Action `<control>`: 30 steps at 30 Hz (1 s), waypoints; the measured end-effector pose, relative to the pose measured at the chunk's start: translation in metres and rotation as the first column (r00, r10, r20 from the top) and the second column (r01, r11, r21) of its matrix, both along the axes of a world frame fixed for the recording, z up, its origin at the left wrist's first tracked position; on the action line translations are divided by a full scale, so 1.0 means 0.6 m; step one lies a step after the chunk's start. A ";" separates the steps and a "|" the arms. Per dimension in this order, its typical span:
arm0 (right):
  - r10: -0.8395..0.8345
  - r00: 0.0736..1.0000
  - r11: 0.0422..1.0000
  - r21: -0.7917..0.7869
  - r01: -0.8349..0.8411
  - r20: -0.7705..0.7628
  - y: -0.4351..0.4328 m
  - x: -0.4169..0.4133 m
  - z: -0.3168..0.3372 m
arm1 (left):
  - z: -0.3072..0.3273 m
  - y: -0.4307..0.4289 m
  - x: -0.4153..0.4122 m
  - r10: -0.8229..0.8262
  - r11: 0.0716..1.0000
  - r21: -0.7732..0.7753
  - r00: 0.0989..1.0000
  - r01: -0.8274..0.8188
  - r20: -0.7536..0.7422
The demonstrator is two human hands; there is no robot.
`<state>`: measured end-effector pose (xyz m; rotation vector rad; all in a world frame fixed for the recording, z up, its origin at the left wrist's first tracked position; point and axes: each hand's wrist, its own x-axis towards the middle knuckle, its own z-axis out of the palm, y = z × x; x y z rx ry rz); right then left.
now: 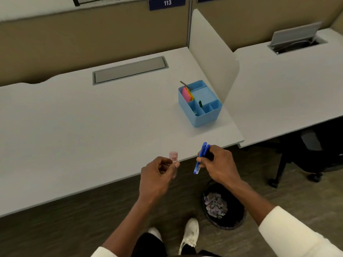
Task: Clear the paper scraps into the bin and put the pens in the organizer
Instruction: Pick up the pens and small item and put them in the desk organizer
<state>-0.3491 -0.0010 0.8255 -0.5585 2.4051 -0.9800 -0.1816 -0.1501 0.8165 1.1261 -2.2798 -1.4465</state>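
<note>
My right hand (pixel 217 164) grips blue pens (pixel 201 157) over the desk's front edge, their tips pointing down. My left hand (pixel 157 175) pinches a small pink capped object (pixel 174 157), blurred, just left of the pens. The blue organizer (pixel 199 117) stands on the white desk (pixel 83 127) beyond my right hand, holding bright sticky notes (pixel 187 94), a green pen (pixel 200 103) and a dark pen at its far corner. A black bin (pixel 222 204) on the floor below my right forearm holds crumpled paper scraps (pixel 216 204).
A white divider panel (pixel 209 52) rises right behind the organizer. A grey cable hatch (pixel 130 70) is set in the desk's far side. A second desk (pixel 287 93) lies to the right, with a dark chair (pixel 306 154) under it. My white shoes (pixel 189 236) are below.
</note>
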 end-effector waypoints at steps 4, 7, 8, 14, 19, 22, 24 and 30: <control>-0.039 0.995 0.999 -0.009 0.038 -0.091 -0.039 -0.042 0.007 | 0.005 -0.046 -0.047 0.021 1.000 -0.015 1.000 -0.021 -0.019; -0.074 0.983 0.997 -0.007 0.074 -0.166 -0.080 -0.076 0.007 | 0.003 -0.094 -0.083 0.004 1.000 0.013 1.000 -0.004 -0.016; -0.093 0.976 0.996 -0.010 0.093 -0.199 -0.093 -0.088 0.007 | 0.002 -0.110 -0.095 -0.008 1.000 0.007 1.000 0.008 -0.016; -0.240 0.895 0.971 -0.103 0.216 -0.375 -0.156 -0.151 0.029 | -0.003 -0.212 -0.167 -0.048 0.997 -0.064 0.997 0.044 -0.067; -0.340 0.819 0.940 -0.145 0.308 -0.463 -0.183 -0.192 0.055 | 0.001 -0.277 -0.233 -0.137 0.990 -0.049 0.989 0.135 -0.050; -0.383 0.793 0.922 -0.149 0.356 -0.475 -0.190 -0.211 0.055 | 0.010 -0.296 -0.263 -0.213 0.976 -0.049 0.975 0.210 -0.067; -0.394 0.785 0.917 -0.149 0.370 -0.478 -0.192 -0.221 0.049 | 0.013 -0.301 -0.281 -0.231 0.973 -0.045 0.970 0.228 -0.076; -0.350 0.805 0.936 -0.144 0.322 -0.479 -0.194 -0.254 0.021 | 0.017 -0.290 -0.322 -0.115 0.993 0.005 0.980 0.117 -0.162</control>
